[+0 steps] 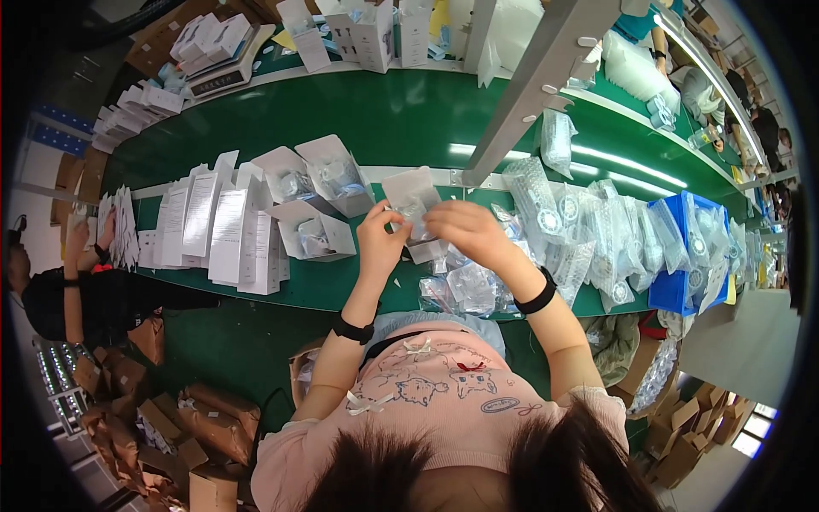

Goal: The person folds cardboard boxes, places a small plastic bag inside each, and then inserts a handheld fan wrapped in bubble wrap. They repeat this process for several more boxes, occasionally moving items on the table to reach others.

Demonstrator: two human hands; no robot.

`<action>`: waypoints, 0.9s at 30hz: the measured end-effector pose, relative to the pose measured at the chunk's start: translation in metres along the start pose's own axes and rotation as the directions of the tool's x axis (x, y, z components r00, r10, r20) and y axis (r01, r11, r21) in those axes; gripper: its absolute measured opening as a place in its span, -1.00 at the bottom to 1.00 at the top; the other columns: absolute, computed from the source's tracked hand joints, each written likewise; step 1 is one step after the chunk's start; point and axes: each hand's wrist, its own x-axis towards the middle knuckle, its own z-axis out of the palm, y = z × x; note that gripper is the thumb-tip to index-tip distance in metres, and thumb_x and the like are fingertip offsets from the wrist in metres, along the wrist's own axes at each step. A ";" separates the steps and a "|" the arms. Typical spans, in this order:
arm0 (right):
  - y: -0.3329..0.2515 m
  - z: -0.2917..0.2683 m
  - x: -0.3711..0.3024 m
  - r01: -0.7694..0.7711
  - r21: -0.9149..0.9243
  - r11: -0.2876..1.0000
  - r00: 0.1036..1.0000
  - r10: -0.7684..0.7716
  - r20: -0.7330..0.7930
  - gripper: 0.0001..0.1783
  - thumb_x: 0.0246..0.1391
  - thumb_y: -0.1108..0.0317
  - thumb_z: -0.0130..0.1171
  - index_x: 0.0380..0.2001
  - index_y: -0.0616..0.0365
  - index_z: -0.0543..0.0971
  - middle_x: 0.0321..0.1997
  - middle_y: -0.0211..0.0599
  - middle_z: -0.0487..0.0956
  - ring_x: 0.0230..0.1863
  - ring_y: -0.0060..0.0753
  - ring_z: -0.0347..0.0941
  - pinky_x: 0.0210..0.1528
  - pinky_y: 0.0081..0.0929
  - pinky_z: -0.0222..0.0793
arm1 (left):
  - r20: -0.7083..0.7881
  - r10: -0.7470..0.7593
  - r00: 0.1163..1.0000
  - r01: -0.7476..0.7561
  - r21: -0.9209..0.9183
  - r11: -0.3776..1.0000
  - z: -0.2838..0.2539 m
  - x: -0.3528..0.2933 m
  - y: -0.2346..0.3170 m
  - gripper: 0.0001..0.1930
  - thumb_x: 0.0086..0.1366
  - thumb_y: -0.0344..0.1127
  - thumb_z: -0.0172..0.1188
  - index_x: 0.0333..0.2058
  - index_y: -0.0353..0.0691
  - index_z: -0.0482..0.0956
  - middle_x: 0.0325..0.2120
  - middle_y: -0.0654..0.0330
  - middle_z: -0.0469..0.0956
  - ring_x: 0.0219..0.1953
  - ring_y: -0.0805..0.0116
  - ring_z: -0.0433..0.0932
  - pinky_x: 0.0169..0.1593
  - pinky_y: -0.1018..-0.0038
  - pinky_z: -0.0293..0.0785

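In front of me an open white box [411,184] stands on the green workbench, its flap raised at the back. A clear plastic bag [413,210] shows at its mouth, between my hands. My left hand [381,237] is closed in a pinch at the bag's left side. From the right, my right hand [465,229] has its fingers bent together on the bag's other side, partly hiding it. Small clear bags of parts [472,288] lie by my right wrist. Left of my hands are open white boxes [314,237] with bagged items inside.
A row of printed white boxes [230,230] stands on the left. To the right, bubble-wrapped discs [580,224] are heaped beside a blue bin [670,290]. A metal post [520,102] rises beyond my right hand. Another person [77,290] works at far left.
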 end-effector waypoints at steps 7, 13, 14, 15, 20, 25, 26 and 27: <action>0.015 0.029 -0.034 -0.290 0.068 0.955 0.951 0.296 -0.093 -0.33 -0.40 0.29 0.32 -0.12 0.21 0.32 -0.04 -0.16 0.34 0.02 -0.18 0.24 0.06 -0.32 0.14 | -0.009 -0.026 1.000 0.024 -0.164 0.986 -0.005 -0.006 -0.011 -0.84 -0.14 -0.46 0.25 -0.57 -0.34 0.44 -0.16 -0.03 0.42 -0.42 0.41 0.46 -0.44 0.55 0.33; 0.024 0.111 -0.063 -0.598 0.568 0.565 0.755 0.635 0.164 0.04 -0.53 0.31 0.41 0.09 0.21 0.07 0.07 -0.05 0.15 0.10 -0.02 0.08 0.13 -0.36 0.04 | -0.033 0.120 0.992 -0.122 -0.067 0.990 -0.027 -0.024 0.011 -0.81 -0.09 -0.45 0.21 -0.45 -0.31 0.42 -0.12 0.00 0.39 -0.25 0.23 0.46 -0.24 0.46 0.36; 0.021 0.120 -0.052 -0.578 0.573 0.581 0.755 0.647 0.106 0.03 -0.52 0.34 0.40 0.09 0.23 0.06 0.07 -0.04 0.14 0.10 -0.01 0.08 0.14 -0.37 0.03 | -0.145 0.266 0.953 -0.261 0.051 0.964 -0.042 -0.024 0.019 -0.79 -0.09 -0.45 0.20 -0.42 -0.30 0.41 -0.11 0.01 0.38 -0.21 0.17 0.45 -0.20 0.44 0.36; 0.015 0.129 -0.041 -0.561 0.574 0.597 0.750 0.659 0.048 0.02 -0.51 0.37 0.39 0.09 0.24 0.06 0.07 -0.04 0.13 0.10 0.00 0.07 0.14 -0.37 0.03 | -0.233 0.412 0.881 -0.378 0.180 0.908 -0.056 -0.024 0.024 -0.77 -0.08 -0.44 0.19 -0.39 -0.28 0.39 -0.10 0.01 0.38 -0.18 0.12 0.43 -0.15 0.41 0.36; 0.009 0.175 -0.016 -0.516 0.505 0.692 0.783 0.620 -0.049 0.00 -0.51 0.43 0.39 0.09 0.20 0.07 0.03 -0.05 0.12 0.09 -0.01 0.07 0.13 -0.35 0.04 | -0.372 0.284 0.884 0.162 0.813 0.560 -0.169 -0.016 0.008 -0.28 -0.14 -0.23 0.29 0.04 -0.12 0.18 0.15 0.06 0.01 0.21 0.01 -0.12 0.10 -0.14 -0.20; -0.002 0.203 -0.004 -0.454 0.544 0.706 0.824 0.565 -0.046 0.02 -0.54 0.45 0.39 0.09 0.13 0.08 0.01 -0.05 0.12 0.07 -0.01 0.08 0.13 -0.32 0.05 | -0.210 -0.183 0.960 0.254 0.929 0.268 -0.211 -0.011 -0.044 -0.08 -0.17 -0.25 0.31 0.17 -0.05 -0.04 0.19 0.10 -0.10 0.22 0.03 -0.12 0.04 -0.25 -0.21; -0.004 0.208 0.001 -0.451 0.566 0.690 0.821 0.569 -0.040 0.02 -0.54 0.46 0.40 0.10 0.10 0.08 0.01 -0.04 0.11 0.07 0.00 0.08 0.13 -0.32 0.05 | -0.179 -0.178 0.968 0.224 0.935 0.276 -0.220 -0.013 -0.056 -0.08 -0.17 -0.25 0.31 0.17 -0.05 -0.04 0.19 0.10 -0.10 0.22 0.03 -0.12 0.04 -0.25 -0.21; -0.006 0.210 0.007 -0.446 0.586 0.676 0.818 0.574 -0.040 0.03 -0.55 0.46 0.40 0.10 0.07 0.09 0.01 -0.04 0.10 0.07 0.01 0.07 0.13 -0.31 0.05 | -0.214 -0.125 0.969 0.241 0.930 0.278 -0.228 -0.016 -0.067 -0.07 -0.16 -0.28 0.30 0.18 -0.03 -0.06 0.19 0.09 -0.09 0.21 0.04 -0.10 0.05 -0.25 -0.21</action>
